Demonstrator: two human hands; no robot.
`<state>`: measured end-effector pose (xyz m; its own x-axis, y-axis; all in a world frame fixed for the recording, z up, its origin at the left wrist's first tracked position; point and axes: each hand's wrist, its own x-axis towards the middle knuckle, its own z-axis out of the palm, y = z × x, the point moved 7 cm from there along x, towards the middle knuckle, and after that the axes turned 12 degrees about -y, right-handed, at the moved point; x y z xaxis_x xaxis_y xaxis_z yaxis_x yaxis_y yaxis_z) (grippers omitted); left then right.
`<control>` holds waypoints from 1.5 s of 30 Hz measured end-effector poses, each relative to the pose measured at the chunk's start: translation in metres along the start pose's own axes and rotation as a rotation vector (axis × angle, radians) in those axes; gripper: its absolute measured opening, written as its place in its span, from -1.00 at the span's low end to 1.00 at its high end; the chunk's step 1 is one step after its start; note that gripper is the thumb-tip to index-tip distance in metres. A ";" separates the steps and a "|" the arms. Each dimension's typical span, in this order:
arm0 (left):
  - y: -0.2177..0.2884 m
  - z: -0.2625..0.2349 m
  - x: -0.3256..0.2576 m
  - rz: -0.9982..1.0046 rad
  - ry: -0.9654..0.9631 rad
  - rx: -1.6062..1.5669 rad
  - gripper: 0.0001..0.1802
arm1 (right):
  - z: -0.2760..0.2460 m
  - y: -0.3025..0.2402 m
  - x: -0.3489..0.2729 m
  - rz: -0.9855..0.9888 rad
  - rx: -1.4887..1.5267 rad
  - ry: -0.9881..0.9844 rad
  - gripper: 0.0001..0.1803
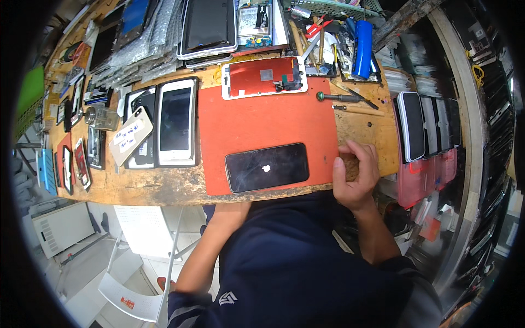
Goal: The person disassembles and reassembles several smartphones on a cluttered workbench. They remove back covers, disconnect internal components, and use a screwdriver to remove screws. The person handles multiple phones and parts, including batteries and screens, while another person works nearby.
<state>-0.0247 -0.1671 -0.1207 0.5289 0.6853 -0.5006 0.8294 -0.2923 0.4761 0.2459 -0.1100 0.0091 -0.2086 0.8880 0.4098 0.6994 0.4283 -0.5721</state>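
Observation:
A black phone (267,167) lies face up on a red work mat (262,123) near the bench's front edge. My right hand (355,174) rests on the wooden bench edge just right of the mat, fingers curled, holding nothing that I can see. My left forearm (210,246) reaches under the bench top; the hand itself is hidden below the edge. A phone display panel with a red back (262,76) lies at the mat's far edge.
Several phones and screens (176,121) lie left of the mat. Screwdrivers (344,98) sit to the right of the panel, tools and a blue tube (362,48) behind. More phones (411,126) stand in a rack at right. A white chair (131,295) is below.

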 end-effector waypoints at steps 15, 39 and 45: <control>-0.038 0.069 0.031 -0.418 0.129 0.510 -0.42 | 0.008 -0.016 -0.001 -0.193 -0.232 0.028 -0.53; -0.003 0.091 0.051 0.129 0.178 0.300 -0.73 | 0.013 -0.027 0.001 -0.158 -0.376 0.078 -0.66; -0.018 0.085 0.072 -0.012 0.341 0.241 -0.73 | 0.012 -0.030 0.003 -0.172 -0.376 0.090 -0.68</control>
<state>0.0133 -0.1696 -0.2272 0.4628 0.8593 -0.2177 0.8749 -0.4031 0.2686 0.2159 -0.1182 0.0186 -0.2956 0.7834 0.5467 0.8638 0.4636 -0.1972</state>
